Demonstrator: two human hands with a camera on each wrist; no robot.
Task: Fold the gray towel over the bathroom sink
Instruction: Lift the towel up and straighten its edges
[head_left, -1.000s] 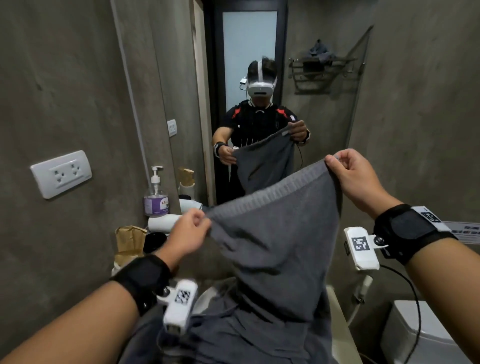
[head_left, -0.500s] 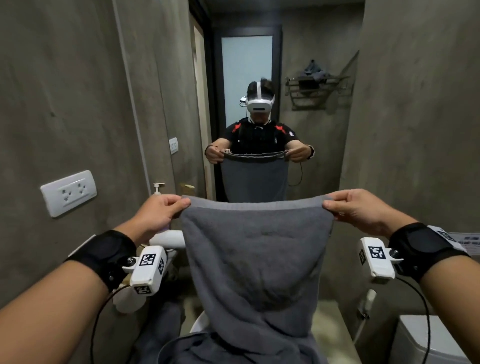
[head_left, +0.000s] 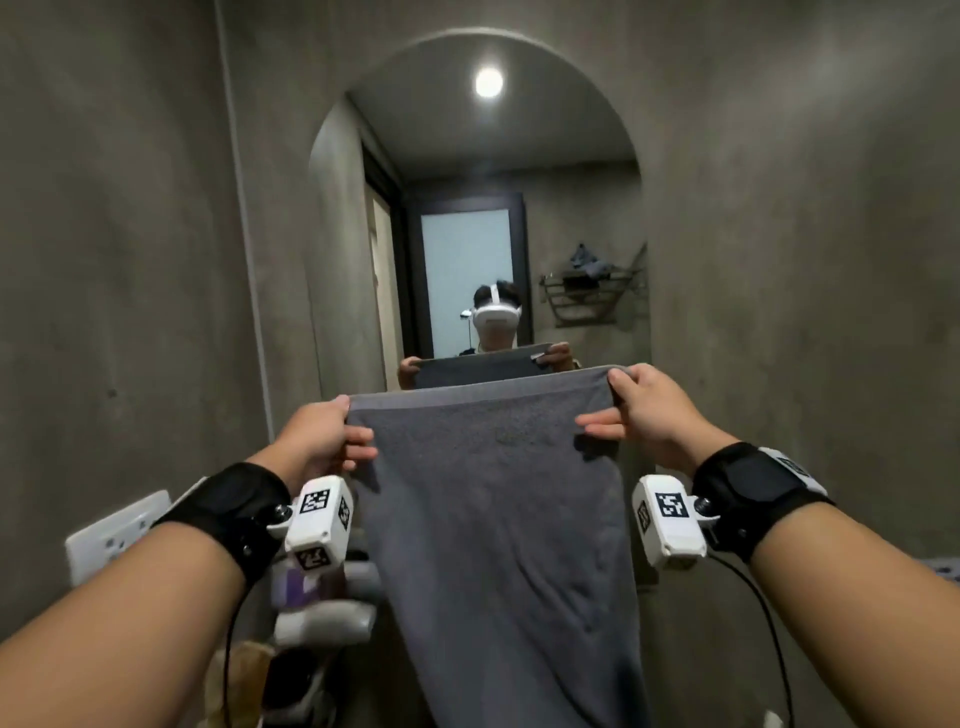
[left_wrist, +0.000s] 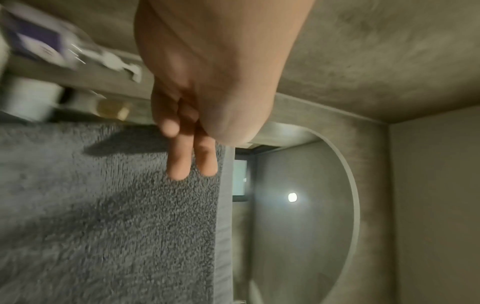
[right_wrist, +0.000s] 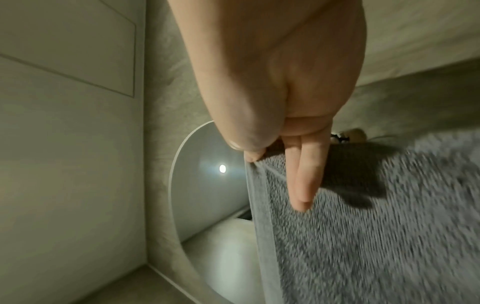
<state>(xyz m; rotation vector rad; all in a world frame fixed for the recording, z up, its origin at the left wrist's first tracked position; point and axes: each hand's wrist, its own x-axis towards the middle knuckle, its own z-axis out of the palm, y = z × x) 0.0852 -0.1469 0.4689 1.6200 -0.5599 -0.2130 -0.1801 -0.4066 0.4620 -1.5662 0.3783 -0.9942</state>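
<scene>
The gray towel (head_left: 493, 519) hangs full length in front of me, stretched by its top edge at chest height before the arched mirror (head_left: 467, 208). My left hand (head_left: 332, 439) pinches the towel's top left corner, with fingers lying on the terry side (left_wrist: 103, 205). The top right corner is pinched by my right hand (head_left: 623, 410), thumb behind and fingers on the front of the gray towel (right_wrist: 376, 236). The sink is hidden below the cloth.
Concrete walls stand close on both sides. A white wall socket (head_left: 117, 535) is at the lower left. Bottles and a white roll (head_left: 322, 618) crowd the ledge under my left wrist. A wire rack (head_left: 592, 296) shows in the mirror.
Both hands have lifted the towel higher and levelled its top edge. My head has tipped up, so the mirror's arch shows and the sink has dropped out of view.
</scene>
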